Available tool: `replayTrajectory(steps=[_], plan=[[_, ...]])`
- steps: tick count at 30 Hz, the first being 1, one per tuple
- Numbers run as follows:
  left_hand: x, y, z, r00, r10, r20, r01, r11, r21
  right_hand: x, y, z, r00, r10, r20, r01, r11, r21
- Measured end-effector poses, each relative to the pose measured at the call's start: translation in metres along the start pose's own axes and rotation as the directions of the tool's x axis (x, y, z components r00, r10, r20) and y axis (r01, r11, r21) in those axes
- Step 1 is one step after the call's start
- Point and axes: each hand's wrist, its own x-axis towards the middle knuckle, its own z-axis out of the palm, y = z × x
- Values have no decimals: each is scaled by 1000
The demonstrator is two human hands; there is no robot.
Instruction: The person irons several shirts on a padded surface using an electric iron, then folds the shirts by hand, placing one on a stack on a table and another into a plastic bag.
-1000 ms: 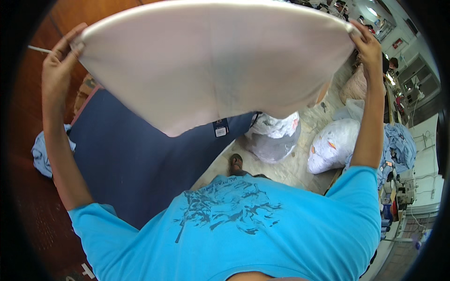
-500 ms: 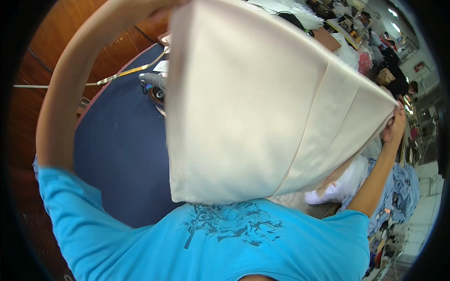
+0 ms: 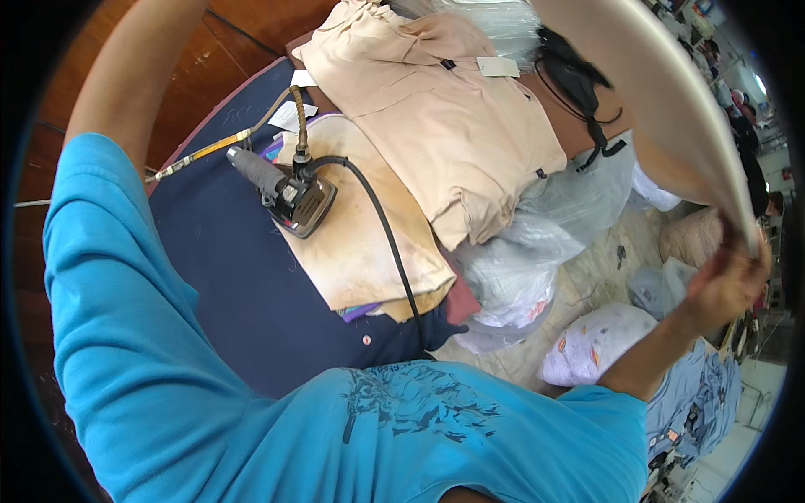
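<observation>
My right hand (image 3: 729, 281) is raised at the right, its fingers closed on the edge of a pale cream cloth (image 3: 671, 101). The cloth is stretched upward, smeared by motion, and runs out at the top edge. My left arm (image 3: 134, 80) reaches up past the top left, so the left hand is out of sight. Below lies a steam iron (image 3: 306, 201) with a grey wrapped handle, resting on a scorched cream pad (image 3: 369, 260). Beyond it a peach garment (image 3: 444, 117) with a white tag (image 3: 498, 66) is spread out.
A dark blue padded ironing table (image 3: 218, 268) fills the left. The iron's black cable (image 3: 387, 226) and brown hose (image 3: 300, 117) trail from it. Plastic bags (image 3: 520, 268) stand on the floor, near a white bundle (image 3: 595, 339) and blue garments (image 3: 692, 394). A black strapped item (image 3: 574, 75) lies at the back.
The cream cloth has swung up and to the right, uncovering the iron, pad and peach garment. My right hand has moved slightly right and lower; my left hand has gone out of view.
</observation>
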Motion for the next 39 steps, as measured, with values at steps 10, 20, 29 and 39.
replayTrajectory(steps=[10,20,29,39], plan=[[-185,-247,54,796,-606,-13,485,624,613,-220,57,191,598,310,739,-237,949,-207],[-179,-248,64,789,-568,234,374,746,551,-209,83,194,347,241,907,222,918,-329],[-186,-111,59,625,-525,578,350,850,395,-223,105,212,317,182,931,188,950,-250],[-256,80,89,459,-289,840,211,954,213,-206,125,210,199,131,971,53,988,-144]])
